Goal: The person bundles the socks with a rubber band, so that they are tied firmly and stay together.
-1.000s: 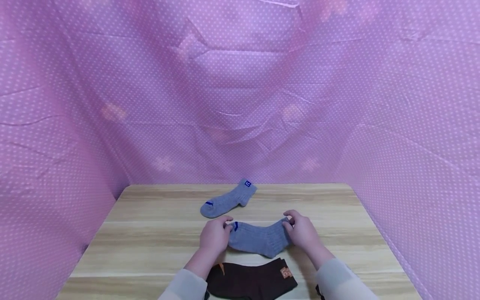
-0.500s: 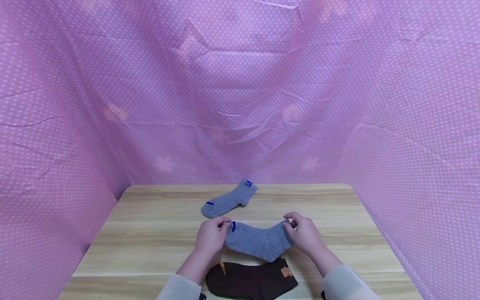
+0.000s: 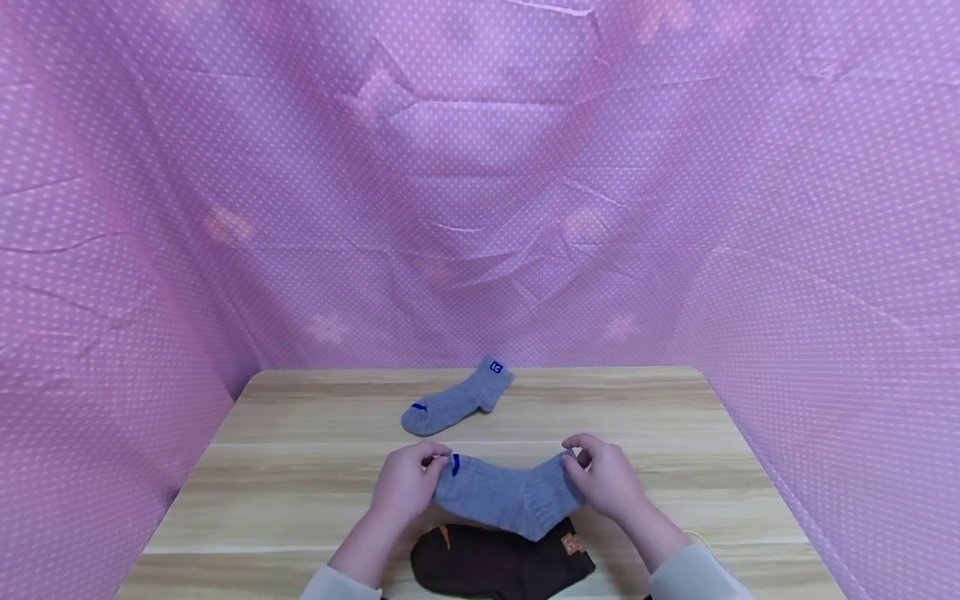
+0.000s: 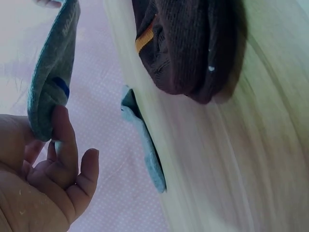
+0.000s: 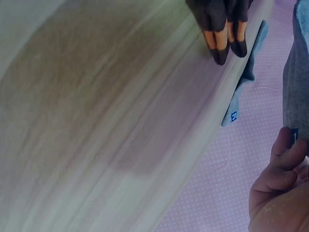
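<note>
A grey ribbed sock [image 3: 495, 493] with a blue toe mark is stretched sideways between both hands. Its toe end is pinched between thumb and finger of my left hand [image 3: 407, 482]; my right hand [image 3: 606, 477] pinches the cuff. Both wrist views show this sock raised off the table, its side seen in the left wrist view. Just below it in the head view lie dark brown socks [image 3: 480, 562] with orange marks, partly covered by the grey heel. In the right wrist view two brown cuffs [image 5: 219, 36] lie one on the other.
A second grey sock [image 3: 457, 402] with a blue cuff label lies flat farther back on the wooden table [image 3: 315, 475]. Pink dotted cloth [image 3: 480, 208] hangs behind the table and along both sides.
Both hands have drawn the grey sock nearer to me, and the left hand has shifted left. Its heel now overlaps the brown socks in the head view. The other socks stay put.
</note>
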